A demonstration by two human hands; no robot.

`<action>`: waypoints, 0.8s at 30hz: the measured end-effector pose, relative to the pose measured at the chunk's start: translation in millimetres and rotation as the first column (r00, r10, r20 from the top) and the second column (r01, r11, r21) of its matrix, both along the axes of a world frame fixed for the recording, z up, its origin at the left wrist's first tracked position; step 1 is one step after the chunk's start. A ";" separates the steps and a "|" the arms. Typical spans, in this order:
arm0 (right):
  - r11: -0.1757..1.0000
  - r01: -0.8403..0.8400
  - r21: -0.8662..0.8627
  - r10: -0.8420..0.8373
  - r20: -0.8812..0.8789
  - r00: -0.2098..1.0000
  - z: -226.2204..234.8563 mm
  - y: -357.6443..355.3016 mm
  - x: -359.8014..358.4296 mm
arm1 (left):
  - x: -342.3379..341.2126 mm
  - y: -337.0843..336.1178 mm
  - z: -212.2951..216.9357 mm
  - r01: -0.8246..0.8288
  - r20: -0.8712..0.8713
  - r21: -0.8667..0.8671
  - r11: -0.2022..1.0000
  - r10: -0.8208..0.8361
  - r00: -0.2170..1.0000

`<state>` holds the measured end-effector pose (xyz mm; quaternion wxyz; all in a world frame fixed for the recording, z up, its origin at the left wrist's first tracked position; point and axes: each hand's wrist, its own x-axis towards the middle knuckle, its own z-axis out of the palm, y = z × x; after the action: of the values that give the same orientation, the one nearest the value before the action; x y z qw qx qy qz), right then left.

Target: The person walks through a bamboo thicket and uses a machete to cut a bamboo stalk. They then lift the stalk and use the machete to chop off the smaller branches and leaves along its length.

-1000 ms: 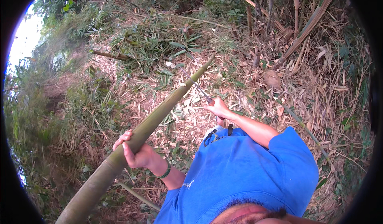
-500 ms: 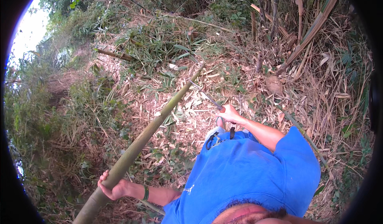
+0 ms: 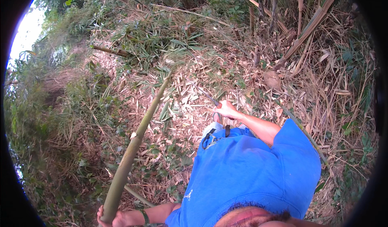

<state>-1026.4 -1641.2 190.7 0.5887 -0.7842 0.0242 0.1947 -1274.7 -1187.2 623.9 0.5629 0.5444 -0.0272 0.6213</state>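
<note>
A long green bamboo pole (image 3: 130, 152) slants from the lower left toward the middle of the ground. My left hand (image 3: 109, 217) is wrapped round its thick near part, low in the view. The pole's thin far end looks blurred, and a pale nick shows on its side partway up. In front of my body, my right hand (image 3: 226, 109) grips a long thin-bladed knife (image 3: 205, 94) by its handle. Its narrow blade reaches forward and left, ending a little right of the pole, apart from it.
Dry bamboo leaves (image 3: 194, 108) litter the ground. Cut stems (image 3: 111, 50) lie among green foliage at far left. A bamboo clump with a leaning split stalk (image 3: 309, 29) stands at far right. A thin green stem (image 3: 301, 128) lies by my right side.
My left hand has moved nearer with the bamboo pole, whose far end has swung left. The knife blade, which met the pole near its tip before, is now apart from it.
</note>
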 end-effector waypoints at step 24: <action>0.930 -0.364 -0.049 0.346 -0.218 0.913 33.6 186.6 73.5 | 77.6 166.4 150.6 -0.314 -0.344 0.096 0.945 0.327 0.880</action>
<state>-952.9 -1454.7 224.3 0.5024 -0.7765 -0.0492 0.3771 -1197.0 -1020.9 774.5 0.4378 0.6549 0.1536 0.5966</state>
